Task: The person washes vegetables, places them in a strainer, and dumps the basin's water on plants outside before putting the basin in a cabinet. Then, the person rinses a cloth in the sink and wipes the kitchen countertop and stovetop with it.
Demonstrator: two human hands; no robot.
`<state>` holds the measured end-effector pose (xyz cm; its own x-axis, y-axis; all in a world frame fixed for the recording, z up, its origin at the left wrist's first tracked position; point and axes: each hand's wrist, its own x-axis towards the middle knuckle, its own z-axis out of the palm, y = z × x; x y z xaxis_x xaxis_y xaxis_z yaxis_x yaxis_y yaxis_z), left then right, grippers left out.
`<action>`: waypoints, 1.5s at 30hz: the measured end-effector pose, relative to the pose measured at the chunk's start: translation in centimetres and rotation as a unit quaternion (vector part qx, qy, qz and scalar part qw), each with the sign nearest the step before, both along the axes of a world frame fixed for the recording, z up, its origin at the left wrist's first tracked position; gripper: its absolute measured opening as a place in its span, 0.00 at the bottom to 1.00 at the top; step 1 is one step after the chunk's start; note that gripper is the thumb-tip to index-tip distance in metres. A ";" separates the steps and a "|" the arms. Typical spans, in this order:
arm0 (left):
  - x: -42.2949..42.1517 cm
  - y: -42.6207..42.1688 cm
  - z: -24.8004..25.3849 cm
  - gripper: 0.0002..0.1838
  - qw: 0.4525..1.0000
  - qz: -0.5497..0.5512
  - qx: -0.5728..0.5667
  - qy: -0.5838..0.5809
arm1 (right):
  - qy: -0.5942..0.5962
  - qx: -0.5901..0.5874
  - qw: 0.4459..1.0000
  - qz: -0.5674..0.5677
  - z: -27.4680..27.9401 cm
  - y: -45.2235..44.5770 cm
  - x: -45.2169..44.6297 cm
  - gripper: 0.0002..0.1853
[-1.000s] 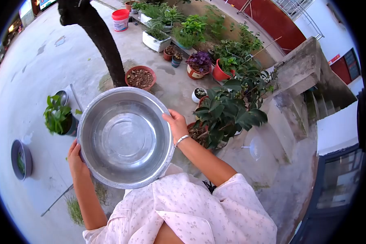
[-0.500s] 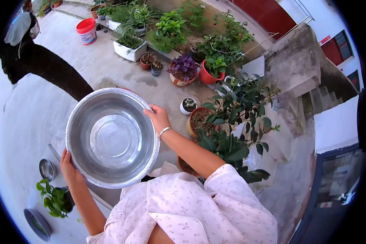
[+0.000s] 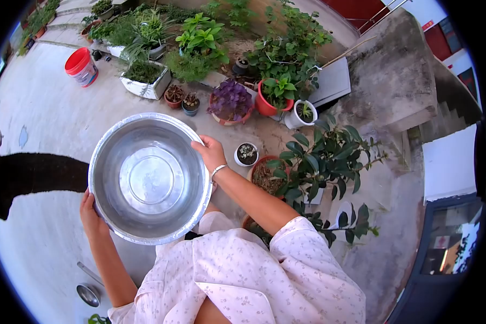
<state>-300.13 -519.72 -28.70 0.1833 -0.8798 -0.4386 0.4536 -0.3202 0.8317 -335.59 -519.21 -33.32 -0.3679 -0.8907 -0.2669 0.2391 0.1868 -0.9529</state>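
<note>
**Wide metal basin could slip or bump**

The left hand and right hand hold it up in front of the shirt. Their fingers grip opposite sides of the rim. If one side slips, the basin could tip and drop to the ground. A big swing right could knock the leafy plant.

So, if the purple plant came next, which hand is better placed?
Probably the right hand: it holds the basin nearer the purple plant; the left hand grips the far side. Both are occupied.
</note>
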 end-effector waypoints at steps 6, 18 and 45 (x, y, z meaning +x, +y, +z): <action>-8.5 -10.0 -3.1 0.18 0.999 -0.045 0.016 0.018 | 0.017 0.001 1.000 -0.026 -1.5 -7.5 -9.3 0.12; -28.8 -30.0 -3.5 0.20 0.991 -0.112 0.079 0.008 | 0.048 0.007 0.984 -0.171 -3.9 -18.3 -26.0 0.12; -69.5 -62.2 -19.9 0.16 0.906 -0.403 0.111 -0.067 | -0.046 0.199 0.917 -0.343 -24.3 -33.5 -59.2 0.12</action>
